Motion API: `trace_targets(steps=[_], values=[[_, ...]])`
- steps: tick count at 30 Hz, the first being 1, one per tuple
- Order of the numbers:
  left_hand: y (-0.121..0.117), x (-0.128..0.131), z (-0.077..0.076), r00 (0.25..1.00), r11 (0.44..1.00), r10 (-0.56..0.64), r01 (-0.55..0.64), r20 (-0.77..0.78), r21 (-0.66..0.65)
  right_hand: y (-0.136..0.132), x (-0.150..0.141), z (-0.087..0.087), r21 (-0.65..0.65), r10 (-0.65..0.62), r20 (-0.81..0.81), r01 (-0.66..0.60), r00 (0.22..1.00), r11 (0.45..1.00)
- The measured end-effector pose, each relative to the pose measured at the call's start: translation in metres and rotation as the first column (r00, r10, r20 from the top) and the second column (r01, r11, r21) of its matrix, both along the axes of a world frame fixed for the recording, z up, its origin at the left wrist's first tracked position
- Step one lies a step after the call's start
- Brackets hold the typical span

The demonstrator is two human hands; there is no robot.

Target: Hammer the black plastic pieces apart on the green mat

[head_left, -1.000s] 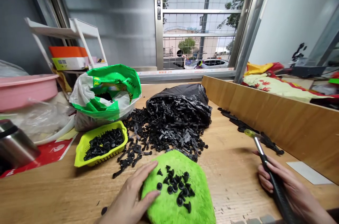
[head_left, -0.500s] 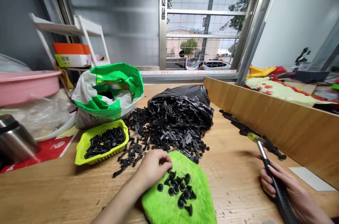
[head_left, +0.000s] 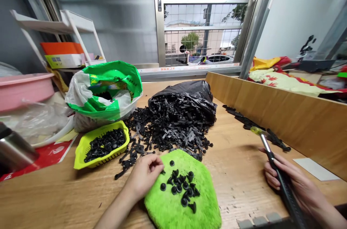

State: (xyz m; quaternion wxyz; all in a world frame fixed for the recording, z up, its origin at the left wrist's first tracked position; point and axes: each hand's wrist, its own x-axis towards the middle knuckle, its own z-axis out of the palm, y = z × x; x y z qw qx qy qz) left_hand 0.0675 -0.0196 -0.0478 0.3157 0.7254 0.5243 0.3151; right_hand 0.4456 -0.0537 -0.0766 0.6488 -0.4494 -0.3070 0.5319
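Note:
My left hand (head_left: pixel 145 176) rests at the left edge of a fuzzy green pad (head_left: pixel 181 200), fingers curled together beside the small black plastic rivets (head_left: pixel 182 187) lying on it; whether a rivet is pinched between the fingertips I cannot tell. My right hand (head_left: pixel 290 182) grips a black-handled tool (head_left: pixel 282 182) with a metal shaft and yellow tip, held above the wooden table (head_left: pixel 235 171) at the right. A large heap of black plastic strips (head_left: pixel 173 129) spills from a black bag (head_left: pixel 189 93) behind the pad.
A yellow basket (head_left: pixel 81 151) of black rivets sits left of the heap, with a green and white bag (head_left: pixel 104 91) behind it. A wooden board (head_left: pixel 282 113) walls the right side, black strips (head_left: pixel 252 126) along its foot. A pink basin (head_left: pixel 24 90) and metal flask (head_left: pixel 13 149) stand at far left.
My left hand lifted from lying flat on the pad's left edge and curled its fingers over the rivets near the pad's top left. The right hand with the tool hardly moved.

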Motion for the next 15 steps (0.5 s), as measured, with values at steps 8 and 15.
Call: trace_targets(steps=[8,15], values=[[-0.004,-0.005,-0.012,0.986,0.988,0.13,-0.138,0.107,0.071,0.001,0.0,-0.002,0.027,0.017,0.031,-0.018,0.999,0.999],[-0.035,-0.011,0.004,1.0,0.984,-0.001,0.006,-0.029,0.179,0.0,-0.004,0.001,-0.016,-0.027,0.043,0.027,0.999,0.999]])
